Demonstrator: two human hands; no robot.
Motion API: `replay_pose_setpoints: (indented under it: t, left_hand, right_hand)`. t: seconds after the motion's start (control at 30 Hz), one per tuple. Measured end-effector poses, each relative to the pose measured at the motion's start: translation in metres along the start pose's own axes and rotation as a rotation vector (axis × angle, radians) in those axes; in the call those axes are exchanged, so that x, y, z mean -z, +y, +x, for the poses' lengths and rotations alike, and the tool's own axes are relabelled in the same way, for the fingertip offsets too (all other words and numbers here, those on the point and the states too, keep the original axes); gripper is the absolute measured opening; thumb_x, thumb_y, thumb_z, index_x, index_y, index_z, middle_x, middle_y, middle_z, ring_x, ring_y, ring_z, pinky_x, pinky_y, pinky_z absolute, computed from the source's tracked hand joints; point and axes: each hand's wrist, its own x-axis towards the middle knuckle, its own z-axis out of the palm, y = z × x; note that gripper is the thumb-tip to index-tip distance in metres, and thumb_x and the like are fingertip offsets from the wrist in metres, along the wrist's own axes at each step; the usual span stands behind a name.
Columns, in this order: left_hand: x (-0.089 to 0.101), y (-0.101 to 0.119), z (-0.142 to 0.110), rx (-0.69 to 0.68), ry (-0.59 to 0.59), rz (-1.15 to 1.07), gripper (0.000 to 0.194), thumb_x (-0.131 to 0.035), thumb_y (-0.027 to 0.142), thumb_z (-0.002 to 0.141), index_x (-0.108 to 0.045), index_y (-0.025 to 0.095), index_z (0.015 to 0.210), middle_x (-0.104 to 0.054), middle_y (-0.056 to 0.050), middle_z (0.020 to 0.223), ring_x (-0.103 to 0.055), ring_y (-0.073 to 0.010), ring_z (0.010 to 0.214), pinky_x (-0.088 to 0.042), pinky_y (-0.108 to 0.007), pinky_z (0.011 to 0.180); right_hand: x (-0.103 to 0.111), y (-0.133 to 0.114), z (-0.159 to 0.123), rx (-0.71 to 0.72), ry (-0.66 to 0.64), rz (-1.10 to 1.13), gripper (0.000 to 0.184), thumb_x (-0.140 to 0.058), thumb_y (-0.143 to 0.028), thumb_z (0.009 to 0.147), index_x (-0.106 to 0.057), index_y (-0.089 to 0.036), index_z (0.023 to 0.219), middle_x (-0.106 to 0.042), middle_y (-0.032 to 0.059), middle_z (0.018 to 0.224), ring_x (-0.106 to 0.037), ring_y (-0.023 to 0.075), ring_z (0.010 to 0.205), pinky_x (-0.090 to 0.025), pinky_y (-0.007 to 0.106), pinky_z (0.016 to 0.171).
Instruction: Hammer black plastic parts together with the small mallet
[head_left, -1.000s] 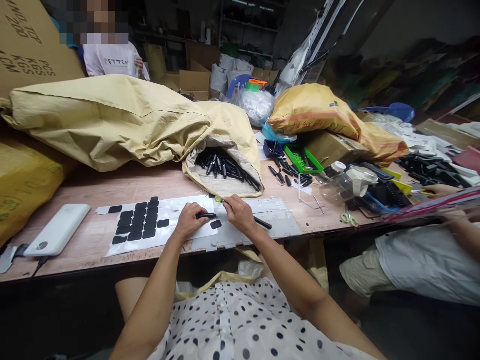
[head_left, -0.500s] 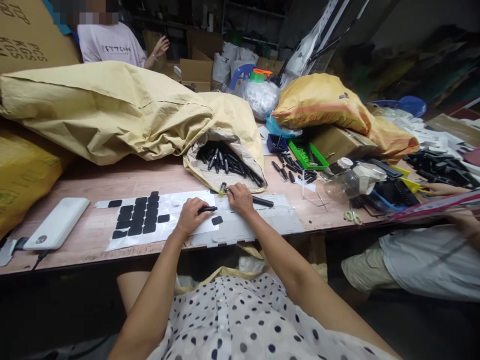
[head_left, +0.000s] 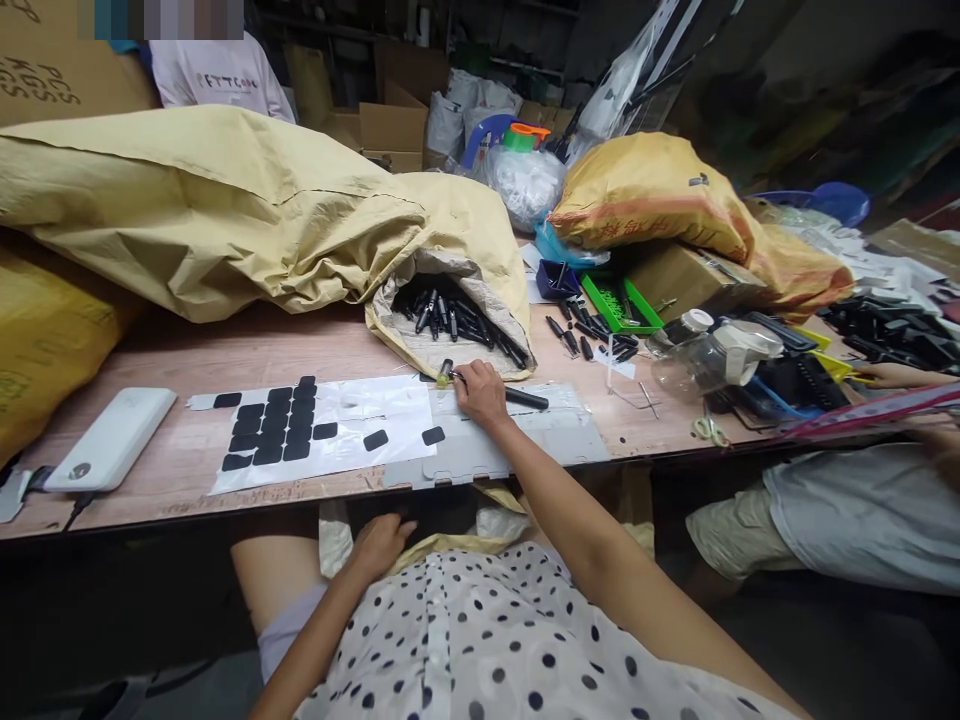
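My right hand [head_left: 481,392] is closed over the grey board [head_left: 495,445] on the table. At its fingertips a small tool with a clear yellowish end [head_left: 445,372] sticks out. A black rod [head_left: 526,399] emerges on the hand's other side; whether both are one piece I cannot tell. Below the table edge, over my lap, my left hand [head_left: 381,545] has its fingers loosely stretched, with no object visible in it. On the white sheet [head_left: 360,400] lie rows of black rounded pads [head_left: 276,425], with loose pads [head_left: 376,440] to their right. One pad [head_left: 433,436] lies nearer the board.
A large tan sack [head_left: 285,210] opens toward me, full of black pen-like parts [head_left: 457,325]. Right of it are a green tray [head_left: 621,303], scattered black parts, clear jugs [head_left: 712,362] and scissors [head_left: 710,432]. A white power bank [head_left: 112,440] lies left. People sit across and at right.
My left hand has dropped from the table to my lap; the black pen-like part it held is no longer visible. A pad shows where it was. My right hand stays in place.
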Motion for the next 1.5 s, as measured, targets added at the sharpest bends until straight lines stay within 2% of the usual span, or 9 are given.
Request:
replay_pose_setpoints:
  t: [0.2,0.33,0.5,0.57,0.73,1.0,1.2,1.33,1.5]
  left_hand:
    - [-0.007,-0.019,0.011,0.049,0.051,0.086,0.013,-0.057,0.037,0.083,-0.063,0.029,0.074,-0.063,-0.003,0.054,-0.065,-0.0294,0.054,-0.045,-0.038,0.050]
    - [0.020,0.034,0.007,0.068,-0.124,0.078,0.011,-0.064,0.032,0.078,-0.071,0.027,0.083,-0.073,-0.007,0.073,-0.073,-0.0336,0.073,-0.050,-0.041,0.063]
    - [0.083,0.111,0.045,-0.148,-0.351,-0.176,0.030,-0.057,0.043,0.089,-0.077,0.025,0.102,-0.077,-0.002,0.082,-0.070,-0.0223,0.069,-0.050,-0.031,0.063]
    - [0.106,0.127,0.086,-0.152,-0.198,-0.215,0.030,-0.055,0.043,0.092,-0.075,0.023,0.102,-0.075,-0.001,0.082,-0.068,-0.0202,0.071,-0.052,-0.030,0.067]
    - [0.136,0.123,0.209,0.105,0.512,-0.037,0.022,-0.061,0.028,0.090,-0.071,0.015,0.105,-0.071,-0.008,0.097,-0.067,-0.0261,0.100,-0.052,-0.038,0.096]
    - [0.136,0.105,0.286,0.448,0.561,0.070,0.033,-0.063,0.017,0.086,-0.065,0.019,0.119,-0.068,-0.016,0.123,-0.065,-0.0331,0.113,-0.053,-0.044,0.096]
    - [0.137,0.116,0.255,0.350,0.581,0.137,0.019,-0.061,0.019,0.089,-0.070,0.020,0.106,-0.069,-0.012,0.117,-0.066,-0.0296,0.108,-0.052,-0.040,0.092]
    - [0.126,0.112,0.183,0.115,0.669,0.107,0.016,-0.062,0.022,0.089,-0.070,0.021,0.102,-0.068,-0.006,0.105,-0.064,-0.0235,0.097,-0.052,-0.034,0.084]
    - [0.106,0.070,0.094,0.040,0.565,0.123,0.015,-0.067,0.024,0.085,-0.072,0.024,0.098,-0.065,-0.003,0.091,-0.060,-0.0236,0.092,-0.050,-0.034,0.078]
  right_hand:
    - [-0.001,0.000,0.000,-0.003,-0.003,-0.012,0.026,-0.052,-0.025,0.099,-0.071,-0.022,0.116,-0.063,0.0107,0.107,-0.050,0.0268,0.101,-0.040,0.035,0.087]
    - [-0.001,0.000,-0.002,-0.002,0.004,-0.024,0.025,-0.052,-0.025,0.099,-0.071,-0.022,0.114,-0.063,0.0111,0.106,-0.050,0.0270,0.100,-0.040,0.035,0.086]
    - [-0.001,0.001,-0.003,0.024,0.030,-0.028,0.023,-0.052,-0.025,0.098,-0.071,-0.023,0.111,-0.063,0.0104,0.103,-0.049,0.0269,0.097,-0.039,0.035,0.083]
    - [0.000,0.002,-0.004,0.017,0.017,-0.034,0.022,-0.052,-0.025,0.097,-0.071,-0.023,0.110,-0.062,0.0105,0.103,-0.049,0.0271,0.097,-0.038,0.035,0.082]
    - [0.002,0.003,-0.005,0.001,-0.026,-0.036,0.023,-0.050,-0.024,0.098,-0.070,-0.020,0.110,-0.060,0.0112,0.103,-0.049,0.0272,0.098,-0.038,0.036,0.082]
    - [0.000,0.006,-0.009,0.027,0.041,0.003,0.022,-0.050,-0.022,0.097,-0.069,-0.022,0.108,-0.060,0.0094,0.101,-0.049,0.0264,0.097,-0.039,0.035,0.083]
    - [0.002,0.005,-0.009,0.024,0.064,0.007,0.020,-0.051,-0.022,0.096,-0.069,-0.022,0.106,-0.061,0.0089,0.099,-0.050,0.0263,0.096,-0.038,0.036,0.082]
    - [0.001,0.006,-0.009,0.020,0.061,0.017,0.021,-0.051,-0.023,0.096,-0.069,-0.021,0.107,-0.061,0.0096,0.100,-0.049,0.0269,0.097,-0.038,0.036,0.082]
    - [-0.001,0.006,-0.009,0.024,0.050,0.032,0.021,-0.051,-0.024,0.097,-0.069,-0.021,0.107,-0.061,0.0098,0.101,-0.049,0.0270,0.097,-0.037,0.036,0.083]
